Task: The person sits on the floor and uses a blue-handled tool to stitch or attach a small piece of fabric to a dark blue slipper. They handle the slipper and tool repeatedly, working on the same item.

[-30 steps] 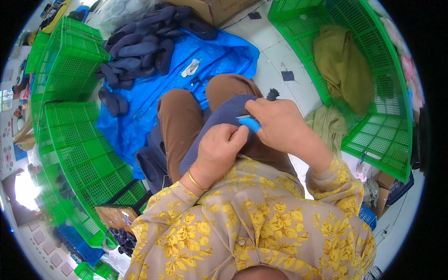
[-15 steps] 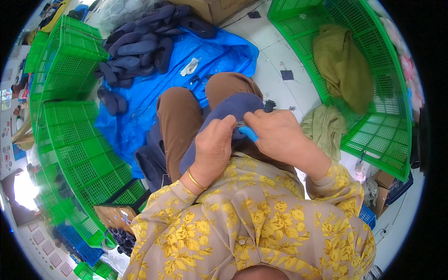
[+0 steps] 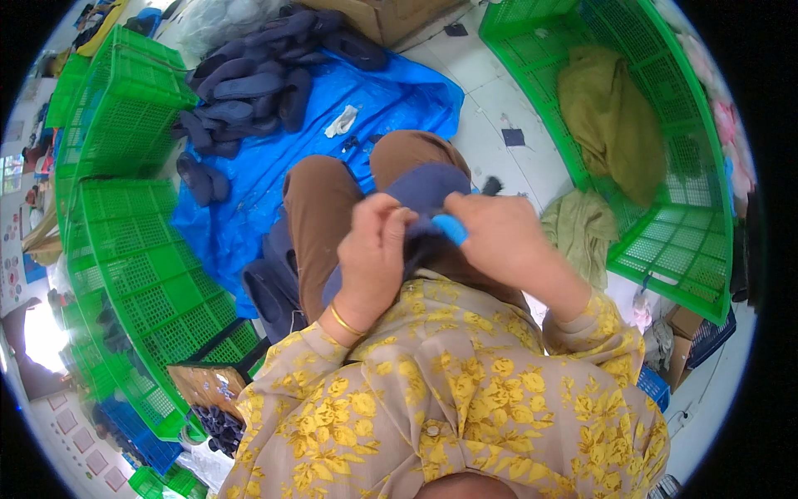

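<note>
A dark blue fabric slipper [image 3: 424,185] lies across my lap, its toe over my right knee and its other end partly under my left wrist. My left hand [image 3: 370,254], with a gold bangle at the wrist, is over the slipper's near side. Its fingers are curled and blurred by motion; anything pinched in them is hidden. Closed around a small blue-handled tool [image 3: 450,229], my right hand [image 3: 503,237] is close by on the right. The tool's working end cannot be made out. A dark fuzzy scrap [image 3: 492,185] shows just beyond my right knuckles.
Dark slippers are heaped [image 3: 249,87] on a blue plastic sheet [image 3: 391,100] ahead. More slippers [image 3: 270,287] are by my left leg. Green crates [image 3: 158,291] line the left; a green crate [image 3: 532,100] at right holds olive cloth [image 3: 611,125]. A cardboard box [image 3: 378,21] is at the far edge.
My left fingers have lifted slightly up and left, apart from the right hand. The right hand has shifted a little right with the blue-handled tool.
</note>
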Demonstrator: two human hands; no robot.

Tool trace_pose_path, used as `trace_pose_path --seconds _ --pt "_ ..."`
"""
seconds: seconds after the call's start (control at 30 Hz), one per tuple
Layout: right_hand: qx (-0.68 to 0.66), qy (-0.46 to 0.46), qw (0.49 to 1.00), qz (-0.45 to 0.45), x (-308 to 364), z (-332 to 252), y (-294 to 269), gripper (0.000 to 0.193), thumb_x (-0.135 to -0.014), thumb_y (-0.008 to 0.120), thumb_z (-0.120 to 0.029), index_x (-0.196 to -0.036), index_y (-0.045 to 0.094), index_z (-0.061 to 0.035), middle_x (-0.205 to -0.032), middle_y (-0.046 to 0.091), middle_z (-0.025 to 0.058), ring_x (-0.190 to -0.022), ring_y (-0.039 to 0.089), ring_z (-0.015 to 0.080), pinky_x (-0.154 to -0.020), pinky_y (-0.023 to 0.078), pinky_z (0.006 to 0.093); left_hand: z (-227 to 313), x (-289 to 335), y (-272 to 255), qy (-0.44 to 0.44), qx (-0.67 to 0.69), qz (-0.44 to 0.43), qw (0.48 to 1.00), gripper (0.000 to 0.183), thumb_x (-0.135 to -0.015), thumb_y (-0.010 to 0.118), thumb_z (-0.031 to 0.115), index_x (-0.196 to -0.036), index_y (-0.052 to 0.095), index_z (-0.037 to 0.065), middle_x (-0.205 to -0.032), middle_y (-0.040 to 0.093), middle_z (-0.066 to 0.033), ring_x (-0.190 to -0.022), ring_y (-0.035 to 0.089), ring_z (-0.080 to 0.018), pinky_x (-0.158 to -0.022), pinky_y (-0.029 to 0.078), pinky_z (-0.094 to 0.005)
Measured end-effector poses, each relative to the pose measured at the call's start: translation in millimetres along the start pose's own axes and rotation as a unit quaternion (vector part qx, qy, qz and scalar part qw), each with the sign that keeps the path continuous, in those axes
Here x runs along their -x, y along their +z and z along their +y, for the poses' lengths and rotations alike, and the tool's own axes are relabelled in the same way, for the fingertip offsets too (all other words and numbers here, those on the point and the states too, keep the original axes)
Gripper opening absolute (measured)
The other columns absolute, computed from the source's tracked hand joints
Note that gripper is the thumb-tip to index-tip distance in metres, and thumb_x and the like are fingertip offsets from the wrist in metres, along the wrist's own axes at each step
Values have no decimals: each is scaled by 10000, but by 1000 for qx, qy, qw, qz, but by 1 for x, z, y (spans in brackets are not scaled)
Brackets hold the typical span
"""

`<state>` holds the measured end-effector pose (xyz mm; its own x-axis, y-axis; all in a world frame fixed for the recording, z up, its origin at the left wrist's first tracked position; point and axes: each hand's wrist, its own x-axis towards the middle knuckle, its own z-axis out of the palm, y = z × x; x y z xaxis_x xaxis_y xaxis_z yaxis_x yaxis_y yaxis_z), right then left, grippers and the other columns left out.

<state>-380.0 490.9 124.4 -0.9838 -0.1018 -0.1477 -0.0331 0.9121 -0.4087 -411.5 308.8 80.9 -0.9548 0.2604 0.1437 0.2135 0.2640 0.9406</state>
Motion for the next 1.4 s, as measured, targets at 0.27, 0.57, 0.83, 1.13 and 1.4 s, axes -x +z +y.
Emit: trace_pose_path --seconds 0.27,0.57,0.83,1.13,1.4 --pt "-273 170 933 163 22 66 15 245 -942 577 -262 -904 536 -23 -686 503 161 -585 457 275 -570 395 379 29 7 -95 143 -279 -317 895 221 -746 758 279 -826 668 94 -750 568 -55 -857 547 -249 -843 390 -412" --pt "-488 283 811 158 29 79 27 89 -965 551 -165 -992 560 -81 -709 494 -54 -502 342 -3 -431 246 183 8 -8 -223 -173 104 60 978 70 -851 616 85 -891 660 49 -922 647 -2 -874 592 -111 -797 471 -273" --pt "-541 270 756 250 25 108 11 141 -976 436 -126 -1090 519 -117 -721 426 -60 -514 321 21 -441 237 187 25 33 -430 -20 -133 615 777 201 -937 590 173 -1023 651 1 -1044 654 -82 -965 595 -154 -813 495 -322" --pt "-617 220 680 328 48 178 -40 148 -995 454 -156 -1134 491 -123 -775 426 -29 -559 313 56 -479 246 217 -168 88 -250 -346 -426 -124 827 379 -741 704 382 -884 704 31 -917 683 -201 -842 651 -382 -716 531 -411" --pt "-526 148 674 498 131 279 -127 83 -1002 471 -132 -962 508 -70 -760 453 -1 -529 313 67 -458 255 230 -204 139 -222 -354 -570 -293 681 292 -645 758 260 -905 733 129 -992 707 -104 -962 664 -306 -814 465 -493"
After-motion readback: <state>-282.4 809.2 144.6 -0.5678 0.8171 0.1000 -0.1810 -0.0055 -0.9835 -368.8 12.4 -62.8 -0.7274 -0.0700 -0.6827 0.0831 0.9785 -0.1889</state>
